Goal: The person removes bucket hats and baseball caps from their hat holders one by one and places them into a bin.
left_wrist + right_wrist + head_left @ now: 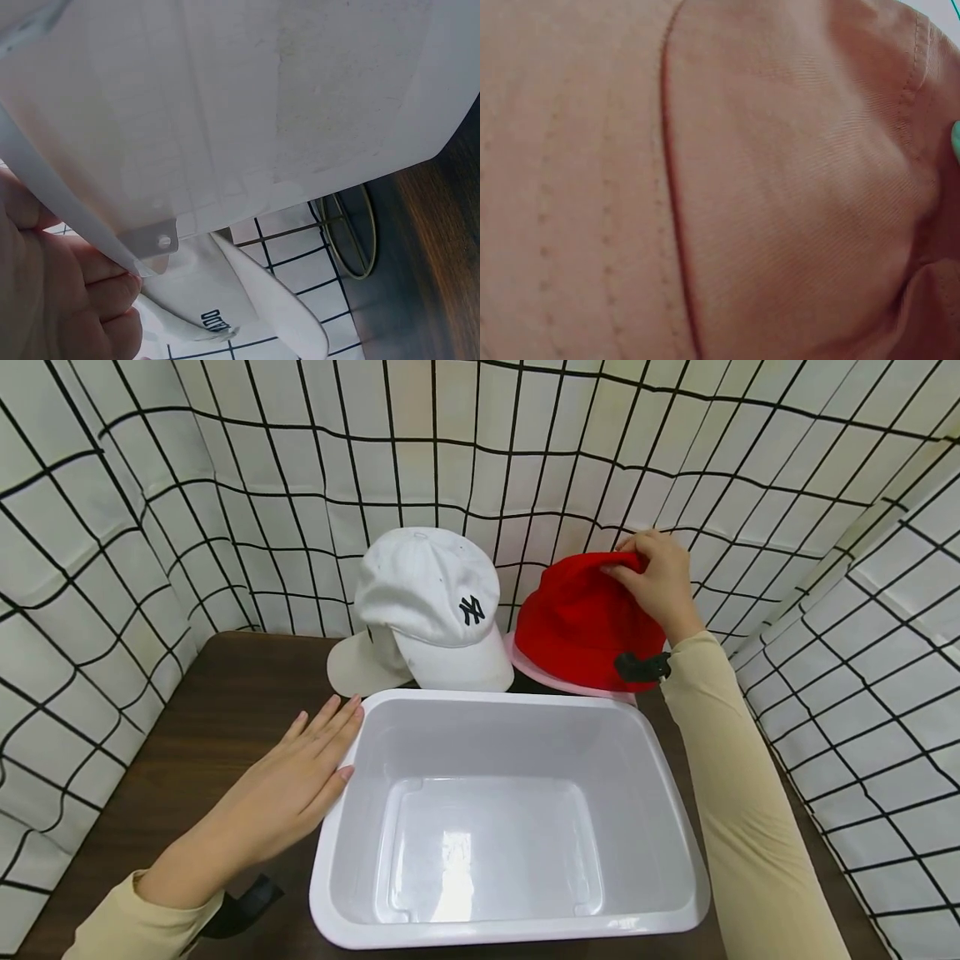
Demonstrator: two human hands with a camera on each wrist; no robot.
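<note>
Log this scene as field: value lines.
left grip: straight fingers on left rim of white rectangular plastic tub
right grip: pinching crown of red fabric bucket hat
under red hat: pink brim, partly visible
left of red hat: white fabric baseball cap with dark NY logo, partly covering off-white cap
surface: dark brown wood-grain table
backdrop: black wire grid

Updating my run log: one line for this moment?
left hand: touches white plastic tub; right hand: pinches red bucket hat; white NY baseball cap: beyond tub
</note>
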